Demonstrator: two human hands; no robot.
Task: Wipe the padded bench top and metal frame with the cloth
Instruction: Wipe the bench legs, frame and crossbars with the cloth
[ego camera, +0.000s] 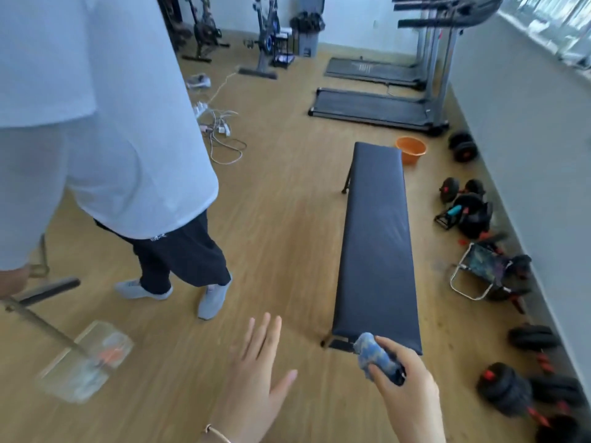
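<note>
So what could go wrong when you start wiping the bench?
The cloth is bunched small in the right hand, so it might skip parts of the long bench top. Another person is mopping close by, so you could bump. Dumbbells lie beside the bench, easy to trip on when reaching the frame.

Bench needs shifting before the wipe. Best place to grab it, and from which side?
Probably the near short end of the bench, from where the wearer stands. The pad is long and narrow, running away from the camera, and its near edge with the frame leg sits just ahead of the right hand, which holds the cloth. The left hand is open and free.
</note>
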